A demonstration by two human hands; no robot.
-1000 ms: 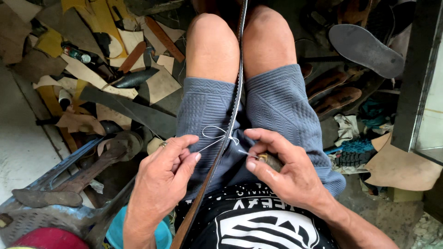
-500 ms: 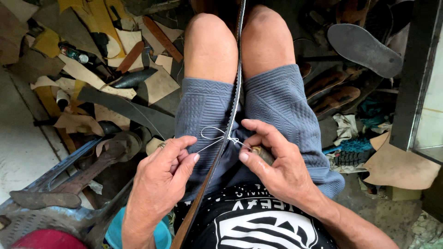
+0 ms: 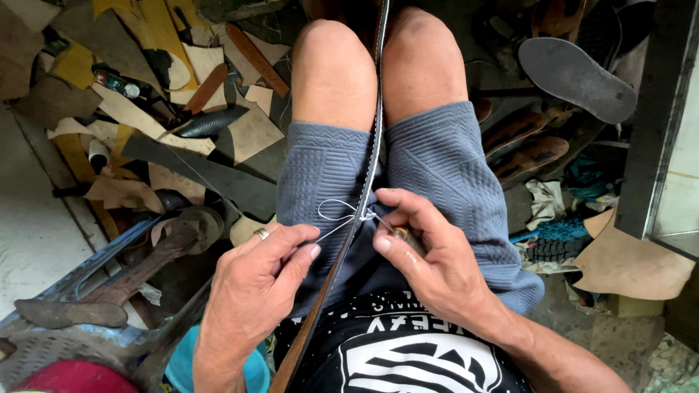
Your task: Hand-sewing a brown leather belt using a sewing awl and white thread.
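Cluttered workshop floor [image 3: 29, 240] lying beneath seated person. Left hand [image 3: 255, 291] pinching white thread [image 3: 336, 218], fingers closed on it. Right hand [image 3: 429, 255] gripping small awl-like tool [image 3: 405, 234] against one leather strap [image 3: 368, 167]. Strap lying between two knees, long axis running lap to frame top. One dark shoe sole [image 3: 575, 69] lying right; leather scraps [image 3: 247, 131] lying scattered left.

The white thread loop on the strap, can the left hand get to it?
Probably yes. The left hand already pinches one end of the white thread, and nothing lies between its fingers and the loop beside the strap.
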